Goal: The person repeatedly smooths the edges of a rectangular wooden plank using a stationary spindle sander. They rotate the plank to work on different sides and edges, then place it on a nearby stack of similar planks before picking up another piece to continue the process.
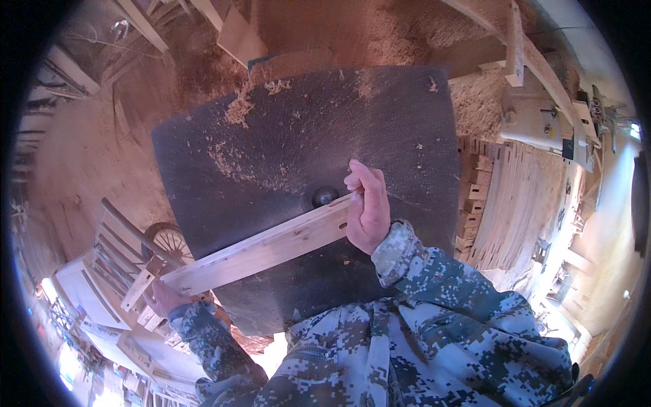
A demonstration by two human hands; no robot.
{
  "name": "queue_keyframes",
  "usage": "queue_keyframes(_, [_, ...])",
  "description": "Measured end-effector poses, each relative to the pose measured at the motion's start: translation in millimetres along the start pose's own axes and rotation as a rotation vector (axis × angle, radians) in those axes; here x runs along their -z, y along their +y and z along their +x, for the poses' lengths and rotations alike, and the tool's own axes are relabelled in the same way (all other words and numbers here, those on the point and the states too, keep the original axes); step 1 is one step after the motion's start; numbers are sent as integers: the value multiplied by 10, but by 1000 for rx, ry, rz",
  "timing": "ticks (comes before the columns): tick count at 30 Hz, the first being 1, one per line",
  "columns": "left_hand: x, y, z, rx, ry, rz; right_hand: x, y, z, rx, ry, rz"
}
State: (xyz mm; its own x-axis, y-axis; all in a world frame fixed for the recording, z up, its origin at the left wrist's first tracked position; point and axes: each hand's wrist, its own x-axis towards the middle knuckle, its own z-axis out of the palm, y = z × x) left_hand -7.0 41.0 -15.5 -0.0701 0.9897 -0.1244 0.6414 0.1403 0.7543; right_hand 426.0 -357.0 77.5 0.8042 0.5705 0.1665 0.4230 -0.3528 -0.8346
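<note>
A pale wooden board point(264, 252) lies slantwise across a dark metal machine table point(244, 156). It has a slot near its right end. Its far edge runs right beside a round dark spindle point(325, 196) that stands up from the table. My right hand point(369, 210) grips the board's right end, fingers curled over the top. Around the left end, past the table's edge, is my left hand point(165, 298), its fingers partly hidden by the wood. Close to that hand is a short slotted wooden piece point(143, 283); whether the hand touches it I cannot tell.
Wood shavings point(237, 166) are scattered over the tabletop, and sawdust is heaped beyond it. To the right stand stacked slotted boards point(508, 203). A spoked wheel point(168, 242) and a slatted rack point(112, 237) are at the left. Timber beams point(515, 41) cross the far right.
</note>
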Motion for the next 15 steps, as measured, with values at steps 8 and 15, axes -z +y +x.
queue_keyframes(8, [168,2118,-368,-19,-91,-766,430,-260,-132,-180,168,30])
queue_keyframes(15, [-347,4513,-1991,-903,-544,-964,1128,-1286,348,186,-195,431])
